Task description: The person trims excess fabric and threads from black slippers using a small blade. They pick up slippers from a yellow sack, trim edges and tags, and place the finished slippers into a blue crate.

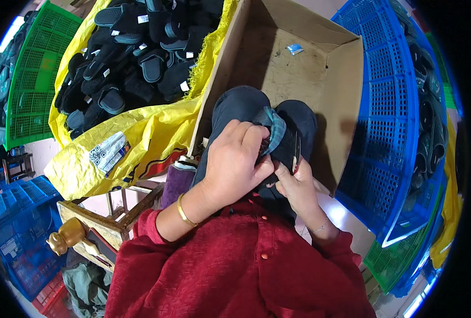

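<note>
Hands work on a pair of dark slippers (pixel 256 114), held together just in front of the cardboard box (pixel 299 69). It looks like the pairing step; next, I think, the strap needs a firm tuck. The left hand (pixel 234 161) curls over the top, fingers pressed tight on the slippers. The right hand (pixel 296 185) sits below, pinching the teal-edged strap (pixel 276 132). Both wrists bend in close to the red top (pixel 235 265).
</note>
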{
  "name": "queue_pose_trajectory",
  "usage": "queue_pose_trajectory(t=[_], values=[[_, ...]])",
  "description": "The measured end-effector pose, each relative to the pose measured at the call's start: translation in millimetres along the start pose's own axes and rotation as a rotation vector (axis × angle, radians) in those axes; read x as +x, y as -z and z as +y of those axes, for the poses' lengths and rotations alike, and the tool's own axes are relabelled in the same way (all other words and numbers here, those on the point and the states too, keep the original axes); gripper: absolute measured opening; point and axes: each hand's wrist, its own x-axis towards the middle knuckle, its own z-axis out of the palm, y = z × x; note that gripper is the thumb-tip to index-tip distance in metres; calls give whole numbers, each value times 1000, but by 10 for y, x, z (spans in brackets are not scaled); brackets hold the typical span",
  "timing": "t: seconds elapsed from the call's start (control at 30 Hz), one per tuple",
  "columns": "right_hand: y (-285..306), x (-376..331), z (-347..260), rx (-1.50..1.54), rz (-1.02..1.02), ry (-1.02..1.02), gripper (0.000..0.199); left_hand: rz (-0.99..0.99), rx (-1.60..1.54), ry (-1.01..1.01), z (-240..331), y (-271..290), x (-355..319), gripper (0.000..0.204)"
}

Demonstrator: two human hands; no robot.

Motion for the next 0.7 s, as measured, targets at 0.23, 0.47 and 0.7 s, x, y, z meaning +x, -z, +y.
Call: queue_pose_trajectory(t=[0.23,0.47,0.7], values=[[18,224,230,151,-87,-41,14,124,123,40,163,-107,-38,30],[99,300,420,-12,-106,136,20,-28,176,14,271,-78,-300,55],[135,127,250,-322,-62,271,29,-30,364,67,319,-117,-379,72]])
